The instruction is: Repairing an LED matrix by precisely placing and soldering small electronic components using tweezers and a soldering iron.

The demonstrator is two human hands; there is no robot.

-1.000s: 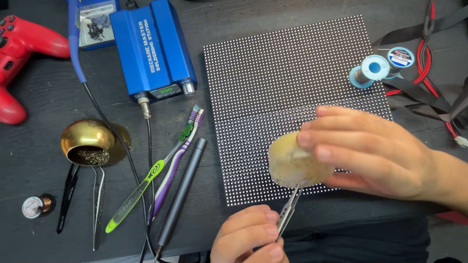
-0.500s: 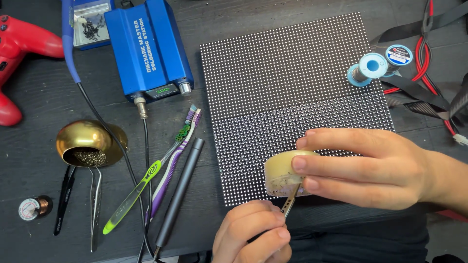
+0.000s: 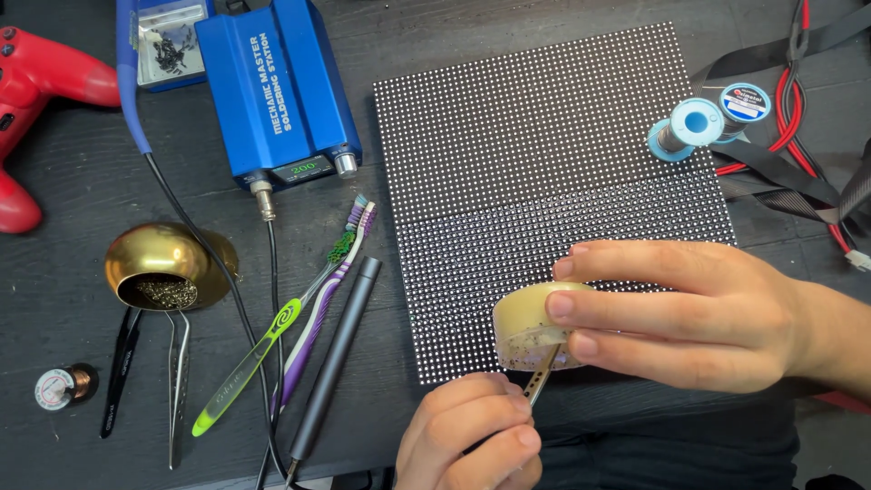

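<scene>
Right hand [image 3: 699,313]: a round, yellowish tin of paste [image 3: 531,327] is being clamped between thumb and fingers, tilted with its open face turned toward the other hand.
Left hand [image 3: 472,436]: fingers are being closed together around the shaft of a thin metal tool [image 3: 542,372], pinched low on its length.
Tool tip: it is being pressed into the speckled paste at the lower edge of the tin, just above the left-hand grip.
Tin position: it is being held off the surface, over the near edge of the dotted LED panel [image 3: 544,163], directly beyond the left hand.
Beyond the grip: a blue solder spool [image 3: 687,127] and red and black wires [image 3: 789,136] are lying well apart, to the right of the panel.
Left of the grip: a dark pen-shaped tool [image 3: 334,358] and two toothbrushes [image 3: 299,313] are lying near; a brass tip-cleaner bowl [image 3: 163,268] and a blue soldering station [image 3: 277,86] are sitting farther off.
Risk, paste: a lump is judged likely to be dropped onto the panel's dots below if too much is being scooped.
Risk, tin: the tilted tin is judged liable to be levered out of the fingertip hold if the tool is being pushed hard.
Risk, tip: a slip past the rim is judged liable to bring the metal tip against the right fingers or the panel face.
</scene>
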